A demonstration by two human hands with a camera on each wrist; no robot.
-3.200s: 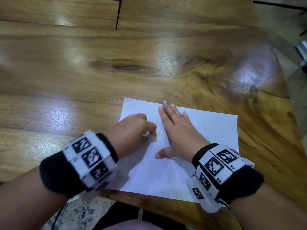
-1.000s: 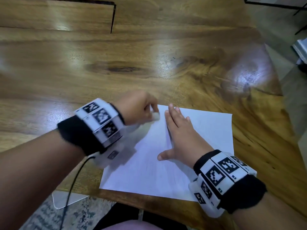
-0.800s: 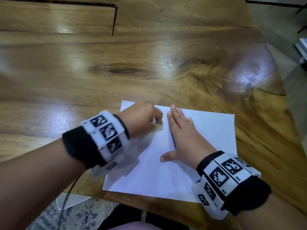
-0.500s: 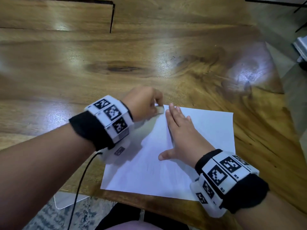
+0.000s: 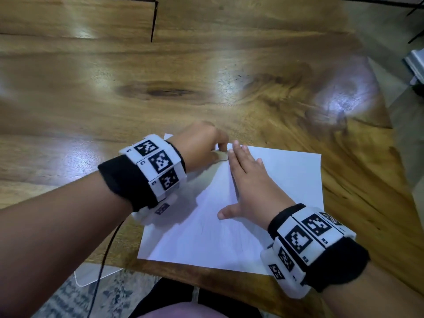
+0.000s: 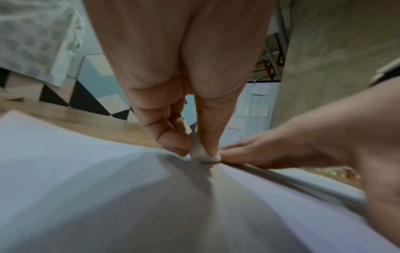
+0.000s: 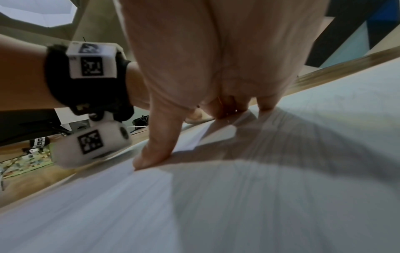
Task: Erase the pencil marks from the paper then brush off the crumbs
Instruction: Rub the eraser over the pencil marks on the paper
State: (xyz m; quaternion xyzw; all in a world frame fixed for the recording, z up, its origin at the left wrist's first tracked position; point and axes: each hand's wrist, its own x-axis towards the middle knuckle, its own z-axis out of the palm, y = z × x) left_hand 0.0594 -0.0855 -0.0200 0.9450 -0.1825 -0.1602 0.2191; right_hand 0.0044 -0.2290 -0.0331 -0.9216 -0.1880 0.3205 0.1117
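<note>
Left hand (image 5: 202, 145): fingers curled, pinching a small pale eraser (image 6: 200, 150) between thumb and fingertip; the eraser's lower end touches the paper (image 5: 286, 180) at its far edge, just beside the right hand's fingertips. The eraser also shows in the head view (image 5: 222, 155), mostly covered by the hand.

Right hand (image 5: 250, 182): flat, palm down on the paper, fingers straight and close together, thumb spread toward the left arm. It holds nothing and presses the sheet against the table (image 5: 206, 88). In the right wrist view the thumb (image 7: 160, 137) meets the sheet at its tip.

Paper: one white sheet lying under both hands, its near edge close to the table's near edge. Faint pencil lines (image 5: 203, 228) show on the part nearest the person, between the two wrists; they are too light to read. Crumbs cannot be made out.

Table: glossy wood with a dark knot beyond the hands.

Wristbands: black bands carrying white blocks with black square markers, one on the left wrist (image 5: 158, 164), one on the right wrist (image 5: 307, 239). A black cable (image 5: 107, 249) hangs from the left one past the table's near edge.
</note>
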